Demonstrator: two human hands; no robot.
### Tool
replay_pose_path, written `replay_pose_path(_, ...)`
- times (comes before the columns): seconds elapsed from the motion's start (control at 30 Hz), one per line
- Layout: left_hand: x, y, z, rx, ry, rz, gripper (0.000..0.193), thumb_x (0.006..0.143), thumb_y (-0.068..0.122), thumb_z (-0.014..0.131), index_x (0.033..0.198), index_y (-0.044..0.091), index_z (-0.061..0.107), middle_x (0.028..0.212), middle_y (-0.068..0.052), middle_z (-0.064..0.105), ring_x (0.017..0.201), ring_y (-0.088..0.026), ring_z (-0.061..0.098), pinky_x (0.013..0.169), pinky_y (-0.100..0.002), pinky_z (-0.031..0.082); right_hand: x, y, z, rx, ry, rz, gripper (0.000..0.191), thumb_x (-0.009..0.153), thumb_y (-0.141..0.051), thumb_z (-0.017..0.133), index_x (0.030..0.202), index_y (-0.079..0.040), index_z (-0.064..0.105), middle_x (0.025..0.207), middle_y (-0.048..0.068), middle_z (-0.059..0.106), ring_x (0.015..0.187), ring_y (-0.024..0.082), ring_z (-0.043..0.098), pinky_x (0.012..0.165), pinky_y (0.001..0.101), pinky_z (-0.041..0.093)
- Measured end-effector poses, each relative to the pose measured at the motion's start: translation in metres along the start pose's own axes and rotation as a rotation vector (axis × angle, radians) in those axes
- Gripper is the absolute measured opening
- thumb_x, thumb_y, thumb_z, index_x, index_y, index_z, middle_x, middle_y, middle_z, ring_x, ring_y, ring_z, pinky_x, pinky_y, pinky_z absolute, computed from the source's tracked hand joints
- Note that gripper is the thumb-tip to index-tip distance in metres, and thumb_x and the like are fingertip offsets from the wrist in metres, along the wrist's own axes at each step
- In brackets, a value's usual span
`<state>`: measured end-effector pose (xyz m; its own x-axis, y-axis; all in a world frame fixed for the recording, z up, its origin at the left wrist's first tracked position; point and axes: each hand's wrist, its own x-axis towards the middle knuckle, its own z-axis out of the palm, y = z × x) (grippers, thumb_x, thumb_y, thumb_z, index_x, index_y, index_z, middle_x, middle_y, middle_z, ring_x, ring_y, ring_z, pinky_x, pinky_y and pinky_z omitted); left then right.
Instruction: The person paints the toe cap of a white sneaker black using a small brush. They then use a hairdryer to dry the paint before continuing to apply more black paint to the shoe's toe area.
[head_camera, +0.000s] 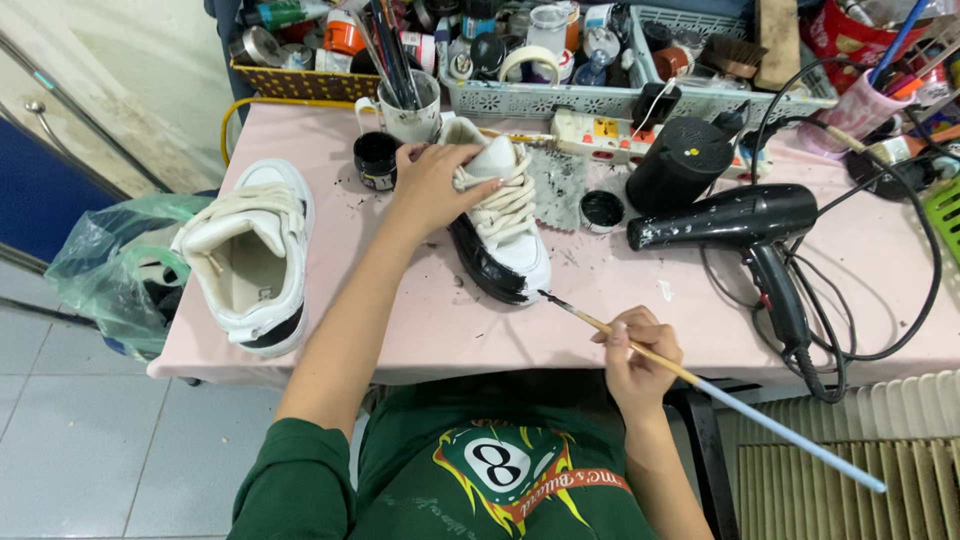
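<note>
Far out to the left of the grip lies a second white sneaker (250, 255) on the pink table (420, 330). The left hand (435, 180) is clamped over the laced top of a white sneaker (500, 220) with a black-painted sole, a small black paint jar (377, 160) just to its left. Right of the shoe, the right hand (635, 355) pinches a long paintbrush (700, 385), its tip touching the toe. A black hair dryer (745, 225) lies beyond.

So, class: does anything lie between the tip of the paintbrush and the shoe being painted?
Nothing visible does. The right hand holds the paintbrush with its tip right at the toe of the shoe, which the left hand steadies. Only bare pink table lies nearby.
</note>
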<state>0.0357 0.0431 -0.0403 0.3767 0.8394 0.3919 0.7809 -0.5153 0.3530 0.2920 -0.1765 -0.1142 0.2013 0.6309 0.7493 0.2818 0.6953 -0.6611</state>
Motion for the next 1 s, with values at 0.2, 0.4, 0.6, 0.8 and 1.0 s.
replay_pose_path(0.2, 0.042, 0.009, 0.002, 0.009, -0.298, -0.054, 0.11, 0.055, 0.082, 0.078, 0.132, 0.006, 0.06, 0.114, -0.019, 0.071, 0.103, -0.035, 0.068, 0.088, -0.044, 0.052, -0.005, 0.02, -0.018, 0.181, 0.194, 0.199, 0.017, 0.108, -0.002, 0.052, 0.102, -0.006, 0.036, 0.08, 0.014, 0.057, 0.063, 0.016, 0.056, 0.048, 0.0232, 0.043)
replay_pose_path(0.4, 0.046, 0.011, 0.002, 0.033, -0.227, -0.019, 0.097, 0.059, 0.078, 0.079, 0.122, 0.006, 0.066, 0.113, -0.02, 0.072, 0.101, -0.034, 0.07, 0.084, -0.045, 0.054, 0.006, 0.026, -0.04, 0.244, 0.362, 0.174, 0.016, 0.113, -0.005, 0.052, 0.107, -0.007, 0.037, 0.079, 0.013, 0.056, 0.06, 0.014, 0.056, 0.046, 0.0239, 0.042)
replay_pose_path(0.6, 0.018, 0.005, -0.021, -0.005, -0.043, -0.37, 0.068, 0.072, 0.066, 0.079, 0.105, 0.007, 0.068, 0.102, -0.018, 0.074, 0.096, -0.034, 0.072, 0.082, -0.048, 0.054, 0.026, 0.034, -0.033, 0.269, 0.416, 0.247, 0.008, 0.111, -0.005, 0.05, 0.11, -0.007, 0.042, 0.093, 0.012, 0.06, 0.072, 0.018, 0.064, 0.051, 0.0291, 0.049)
replay_pose_path(0.8, -0.006, -0.007, -0.024, 0.044, 0.051, -0.545, 0.077, 0.073, 0.065, 0.08, 0.113, 0.002, 0.06, 0.102, -0.02, 0.074, 0.097, -0.038, 0.071, 0.08, -0.052, 0.053, 0.052, 0.066, 0.01, 0.353, 0.237, 0.347, 0.011, 0.107, -0.001, 0.056, 0.105, -0.004, 0.046, 0.093, 0.014, 0.064, 0.073, 0.017, 0.064, 0.055, 0.0284, 0.053)
replay_pose_path(1.0, -0.01, -0.012, -0.016, 0.022, 0.038, -0.615, 0.084, 0.074, 0.066, 0.078, 0.123, 0.003, 0.052, 0.104, -0.022, 0.072, 0.099, -0.04, 0.07, 0.082, -0.053, 0.053, 0.037, 0.085, 0.031, 0.383, 0.169, 0.359, 0.015, 0.106, 0.0, 0.056, 0.101, -0.004, 0.043, 0.092, 0.013, 0.063, 0.074, 0.015, 0.063, 0.056, 0.0267, 0.052)
